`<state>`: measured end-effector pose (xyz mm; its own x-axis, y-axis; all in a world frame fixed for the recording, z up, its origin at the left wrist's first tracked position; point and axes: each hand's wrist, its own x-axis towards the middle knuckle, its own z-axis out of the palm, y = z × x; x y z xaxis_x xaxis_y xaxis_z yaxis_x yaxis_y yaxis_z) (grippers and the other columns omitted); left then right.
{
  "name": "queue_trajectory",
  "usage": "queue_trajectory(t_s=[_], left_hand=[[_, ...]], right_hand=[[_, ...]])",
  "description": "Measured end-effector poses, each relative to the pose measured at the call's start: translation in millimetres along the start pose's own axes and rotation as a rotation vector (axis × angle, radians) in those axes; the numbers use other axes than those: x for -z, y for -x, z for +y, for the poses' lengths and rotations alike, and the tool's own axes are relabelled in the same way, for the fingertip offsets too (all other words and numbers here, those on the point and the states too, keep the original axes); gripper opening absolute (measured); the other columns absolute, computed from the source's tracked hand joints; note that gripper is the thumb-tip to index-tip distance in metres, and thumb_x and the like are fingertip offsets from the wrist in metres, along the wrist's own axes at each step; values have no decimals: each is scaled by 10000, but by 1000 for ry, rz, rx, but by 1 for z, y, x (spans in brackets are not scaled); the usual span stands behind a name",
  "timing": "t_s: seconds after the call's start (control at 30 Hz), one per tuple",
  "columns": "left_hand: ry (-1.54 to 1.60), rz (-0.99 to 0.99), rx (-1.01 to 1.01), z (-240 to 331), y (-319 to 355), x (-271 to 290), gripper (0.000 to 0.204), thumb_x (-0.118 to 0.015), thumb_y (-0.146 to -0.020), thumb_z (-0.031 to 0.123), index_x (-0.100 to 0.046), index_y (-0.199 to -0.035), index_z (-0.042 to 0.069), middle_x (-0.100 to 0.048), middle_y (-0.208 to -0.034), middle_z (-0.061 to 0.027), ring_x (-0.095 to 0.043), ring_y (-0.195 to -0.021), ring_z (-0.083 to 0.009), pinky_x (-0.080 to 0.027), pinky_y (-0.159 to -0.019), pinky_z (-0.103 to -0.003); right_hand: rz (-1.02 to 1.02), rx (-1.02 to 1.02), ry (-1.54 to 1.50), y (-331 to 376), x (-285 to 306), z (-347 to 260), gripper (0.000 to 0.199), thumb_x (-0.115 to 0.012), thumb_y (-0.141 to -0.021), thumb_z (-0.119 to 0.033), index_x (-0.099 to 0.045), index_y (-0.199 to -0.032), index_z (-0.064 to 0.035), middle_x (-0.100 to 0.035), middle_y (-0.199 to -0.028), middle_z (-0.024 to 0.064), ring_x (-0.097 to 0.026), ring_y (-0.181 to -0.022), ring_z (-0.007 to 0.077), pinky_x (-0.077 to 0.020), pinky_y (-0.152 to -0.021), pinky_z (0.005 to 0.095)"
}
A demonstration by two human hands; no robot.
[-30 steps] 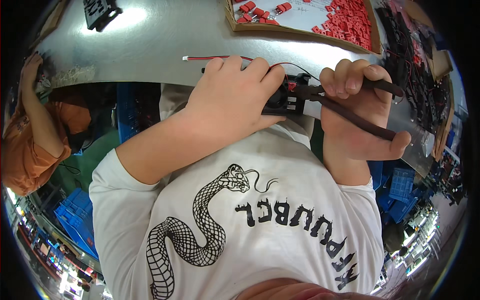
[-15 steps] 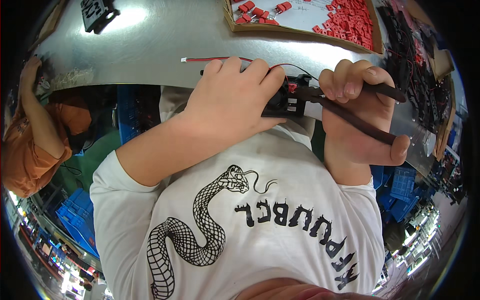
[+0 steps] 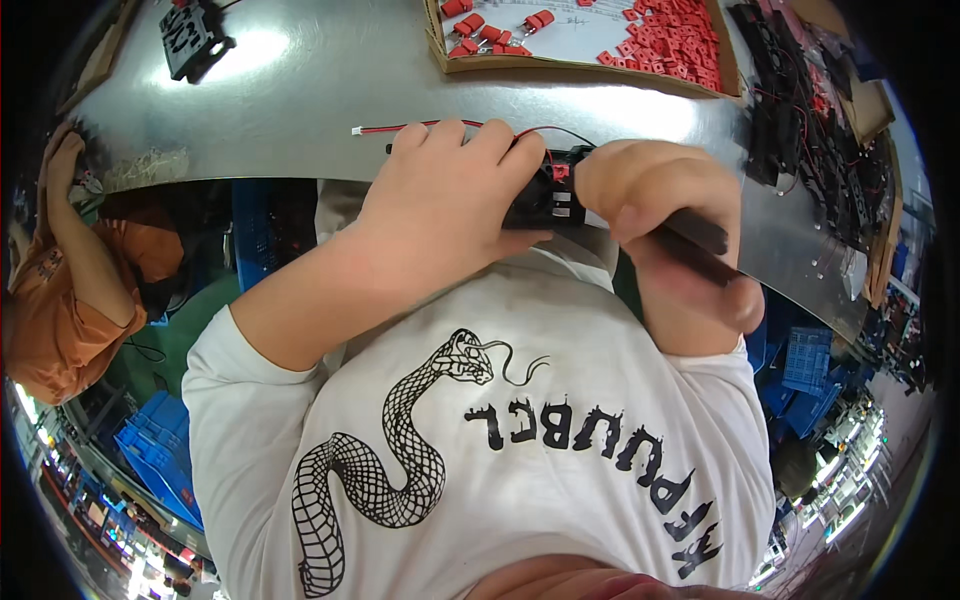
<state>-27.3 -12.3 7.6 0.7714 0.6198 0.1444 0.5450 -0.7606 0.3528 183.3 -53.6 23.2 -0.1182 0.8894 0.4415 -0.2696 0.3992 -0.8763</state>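
Note:
My left hand (image 3: 430,195) lies over a black plastic housing (image 3: 530,208) at the table's near edge, fingers wrapped round it. A small red piece (image 3: 562,172) sits near the housing's right end. From under my fingers a thin red and black wire (image 3: 405,128) runs left to a small white connector (image 3: 357,131). My right hand (image 3: 660,185) is closed round pliers with dark handles (image 3: 698,260), right beside the housing. The handle ends point down and right. My right hand hides the pliers' jaws, so whether they touch the red piece cannot be seen.
A shallow cardboard tray (image 3: 590,72) at the far side holds many small red pieces. Black parts with wires (image 3: 780,120) are heaped on the right. Another black part (image 3: 190,42) lies far left. A person in an orange shirt (image 3: 75,300) works at left, near blue crates (image 3: 158,445).
My right hand has turned over and moved left, closer to the housing. The pliers' handles, spread wide before, now lie closer together, and the jaws have gone out of sight.

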Motion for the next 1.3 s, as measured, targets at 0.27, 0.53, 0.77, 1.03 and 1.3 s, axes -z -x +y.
queue_trajectory(t_s=[0.27,0.53,0.77,1.03,1.3], left_hand=[[35,-127,-51,-7,-2,3,607,-801,-785,484,-614,-1241,131,-639,-1037,-43,-641,-940,-267,-471,-835,-433],[342,-236,28,-10,-10,6,497,-756,-815,512,-694,-1105,114,-646,-967,-30,-628,-892,-267,-467,-825,-422],[68,-21,-71,-5,0,-2,612,-798,-776,487,-628,-1219,100,-633,-1017,-56,-630,-915,-268,-464,-829,-419],[59,-21,-58,1,1,-1,641,-829,-746,470,-620,-1222,96,-620,-1026,-63,-629,-920,-268,-466,-824,-406],[39,6,-46,3,3,-4,640,-832,-740,468,-621,-1218,99,-615,-1011,-58,-626,-909,-265,-463,-802,-409]], right_hand=[[-675,-124,-403,-51,9,13,709,-676,-800,-652,-727,-830,54,-643,-622,81,-505,-420,200,-412,-451,332],[-1067,-806,-499,-81,1,9,728,-754,-747,-633,-726,-903,78,-648,-773,74,-555,-636,142,-452,-599,275],[-32,-104,-286,-14,11,-27,1080,-595,-759,-850,-549,-1285,92,-607,-1036,178,-580,-910,246,-469,-815,374],[49,107,-240,30,0,4,1181,-721,-697,-815,-452,-1383,109,-570,-1271,194,-575,-1102,260,-456,-964,397],[28,74,-235,24,2,9,1137,-730,-688,-805,-492,-1345,92,-575,-1221,159,-566,-1068,235,-451,-928,372]])
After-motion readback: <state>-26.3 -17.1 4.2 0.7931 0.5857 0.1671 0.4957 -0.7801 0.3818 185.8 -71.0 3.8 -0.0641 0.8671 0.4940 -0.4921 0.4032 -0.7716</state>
